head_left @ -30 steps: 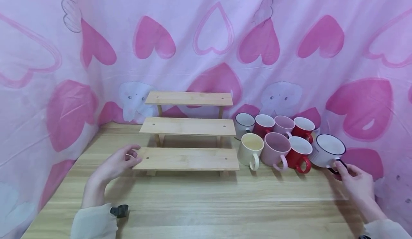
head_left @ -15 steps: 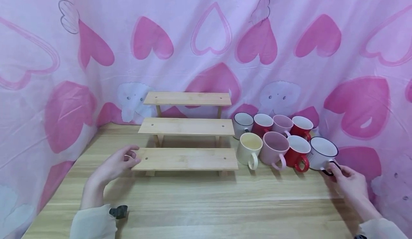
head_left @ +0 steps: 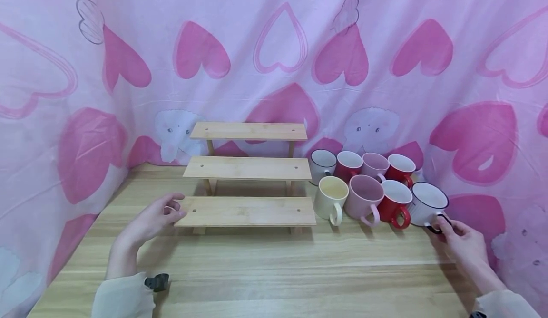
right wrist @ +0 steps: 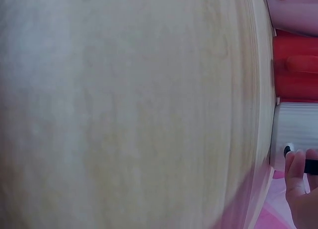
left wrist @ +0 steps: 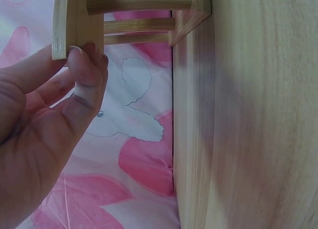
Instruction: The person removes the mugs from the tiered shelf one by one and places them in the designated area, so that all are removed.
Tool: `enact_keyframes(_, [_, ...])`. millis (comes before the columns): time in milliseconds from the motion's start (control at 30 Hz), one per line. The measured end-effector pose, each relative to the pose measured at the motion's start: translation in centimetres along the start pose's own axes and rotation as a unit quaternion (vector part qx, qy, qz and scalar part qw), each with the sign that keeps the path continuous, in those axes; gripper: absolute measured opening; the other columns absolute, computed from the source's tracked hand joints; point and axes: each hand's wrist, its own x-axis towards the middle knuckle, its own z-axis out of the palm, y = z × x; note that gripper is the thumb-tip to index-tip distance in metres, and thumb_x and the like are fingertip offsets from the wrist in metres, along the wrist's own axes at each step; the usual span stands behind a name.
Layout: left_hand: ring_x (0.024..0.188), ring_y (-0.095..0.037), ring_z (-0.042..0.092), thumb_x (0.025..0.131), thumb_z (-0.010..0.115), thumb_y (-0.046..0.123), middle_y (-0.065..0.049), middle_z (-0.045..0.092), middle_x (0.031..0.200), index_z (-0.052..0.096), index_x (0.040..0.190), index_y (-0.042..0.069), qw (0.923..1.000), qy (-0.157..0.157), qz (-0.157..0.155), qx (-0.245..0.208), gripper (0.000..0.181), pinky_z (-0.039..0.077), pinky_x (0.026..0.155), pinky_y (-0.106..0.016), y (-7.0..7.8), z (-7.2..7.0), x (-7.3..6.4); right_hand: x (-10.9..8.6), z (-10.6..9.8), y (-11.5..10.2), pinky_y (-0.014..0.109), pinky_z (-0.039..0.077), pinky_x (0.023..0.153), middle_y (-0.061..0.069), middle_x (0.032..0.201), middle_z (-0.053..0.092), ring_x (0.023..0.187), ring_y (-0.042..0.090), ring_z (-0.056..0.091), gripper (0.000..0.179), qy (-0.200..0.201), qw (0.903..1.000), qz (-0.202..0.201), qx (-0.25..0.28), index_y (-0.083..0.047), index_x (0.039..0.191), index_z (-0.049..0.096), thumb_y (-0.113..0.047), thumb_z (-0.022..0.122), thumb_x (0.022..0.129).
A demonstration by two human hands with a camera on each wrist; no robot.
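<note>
A three-tier wooden display shelf [head_left: 246,212] stands on the table. My left hand [head_left: 154,218] pinches the left end of its lowest board [left wrist: 77,23], with the thumb on one face and fingertips on the other in the left wrist view. Far to the right, my right hand [head_left: 466,244] pinches the black handle of a white mug with a black rim [head_left: 421,209]. In the right wrist view this white mug [right wrist: 298,127] stands on the table right beside a red mug [right wrist: 298,65]. The mug is upright.
Several mugs stand in two rows right of the shelf: a cream mug [head_left: 327,206], a pink mug [head_left: 359,206] and a red mug [head_left: 390,208] in front, with a black-rimmed white mug [head_left: 318,170] among those behind. A pink heart-patterned curtain [head_left: 274,47] hangs behind the table [head_left: 278,270].
My right hand has shifted the black-rimmed white mug left, up close to the front red mug. The left hand keeps its hold on the shelf board.
</note>
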Motion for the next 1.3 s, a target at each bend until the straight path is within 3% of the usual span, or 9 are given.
enact_keyframes(167, [0.098,-0.029,0.057,0.096,0.064,0.018,-0.019,0.052,0.114,0.039,0.138,-0.006,1.0000,0.003,-0.001,0.006,0.054,0.055,0.077,-0.041,0.0,-0.1,-0.3,0.1,-0.1,0.0,0.017,0.042,0.059,-0.007,0.078,0.071,0.067,-0.010,0.050,0.066,-0.013,0.9999,-0.007,0.001,0.005,0.118,0.064,-0.056,0.052,0.095])
enact_keyframes(400, [0.098,-0.027,0.057,0.096,0.064,0.019,-0.018,0.052,0.114,0.039,0.139,-0.006,1.0000,0.003,0.001,0.005,0.055,0.054,0.076,-0.039,-0.1,-0.1,-0.5,-0.2,0.0,0.2,0.019,0.054,0.057,-0.018,0.073,0.066,0.064,0.001,0.064,0.020,-0.042,0.9850,0.007,0.167,-0.023,0.087,0.070,-0.040,0.062,0.095])
enact_keyframes(700, [0.095,-0.027,0.057,0.096,0.064,0.018,-0.018,0.053,0.112,0.039,0.138,-0.006,1.0000,0.005,-0.001,0.003,0.054,0.055,0.077,-0.042,-0.1,-0.1,-0.6,-0.2,-0.7,0.2,0.026,0.056,0.058,-0.024,0.082,0.058,0.067,0.003,0.065,0.052,-0.078,0.9890,-0.012,0.125,0.003,0.122,0.048,-0.040,0.062,0.095])
enact_keyframes(800, [0.095,-0.027,0.057,0.097,0.063,0.018,-0.018,0.053,0.112,0.039,0.138,-0.006,1.0000,0.006,-0.002,0.007,0.053,0.055,0.077,-0.042,-0.1,-0.2,-0.6,0.0,-1.0,-0.1,0.029,0.056,0.059,0.002,0.104,0.062,0.070,0.000,0.062,0.070,-0.103,0.9908,-0.044,0.076,0.012,0.137,0.029,-0.038,0.058,0.098])
enact_keyframes(900, [0.096,-0.027,0.058,0.097,0.063,0.018,-0.018,0.054,0.111,0.040,0.137,-0.006,0.9998,0.008,-0.002,0.016,0.053,0.054,0.078,-0.042,0.0,-0.3,-0.8,0.2,-1.2,-0.4,0.029,0.057,0.063,0.037,0.132,0.038,0.077,-0.006,0.056,0.078,-0.138,0.9873,-0.061,0.050,0.015,0.144,0.014,-0.036,0.055,0.100])
enact_keyframes(933, [0.097,-0.028,0.058,0.097,0.063,0.019,-0.018,0.054,0.112,0.040,0.137,-0.006,0.9998,0.009,-0.002,0.020,0.053,0.054,0.078,-0.041,0.0,-0.4,-0.8,0.3,-1.2,-0.5,0.027,0.056,0.063,0.043,0.136,0.028,0.083,-0.001,0.057,0.079,-0.140,0.9871,-0.069,0.036,0.016,0.144,0.012,-0.036,0.054,0.101])
enact_keyframes(1067, [0.098,-0.028,0.059,0.097,0.063,0.020,-0.018,0.055,0.112,0.039,0.139,-0.006,0.9994,0.010,-0.001,0.034,0.054,0.053,0.079,-0.040,0.1,-0.5,-0.8,0.0,-1.2,-0.6,0.014,0.045,0.062,0.048,0.135,0.028,0.106,0.037,0.054,0.076,-0.121,0.9876,-0.099,-0.011,0.018,0.143,0.016,-0.035,0.052,0.101])
enact_keyframes(1133, [0.097,-0.027,0.059,0.097,0.062,0.019,-0.018,0.055,0.112,0.037,0.141,-0.006,0.9993,0.009,0.000,0.036,0.056,0.054,0.078,-0.040,0.2,-0.5,-0.8,-0.4,-1.2,-0.9,0.025,0.050,0.076,0.049,0.134,0.029,0.114,0.059,0.039,0.074,-0.109,0.9868,-0.117,-0.028,0.020,0.141,0.018,-0.034,0.050,0.102])
enact_keyframes(1300, [0.099,-0.030,0.060,0.098,0.060,0.020,-0.022,0.055,0.115,0.030,0.145,-0.006,0.9987,0.007,0.004,0.051,0.062,0.054,0.080,-0.042,0.8,-0.5,-1.1,-2.1,-0.7,-2.5,0.072,0.028,0.093,0.048,0.130,0.036,0.118,0.064,0.035,0.060,-0.048,0.9785,-0.191,-0.062,0.018,0.139,0.029,-0.026,0.048,0.103])
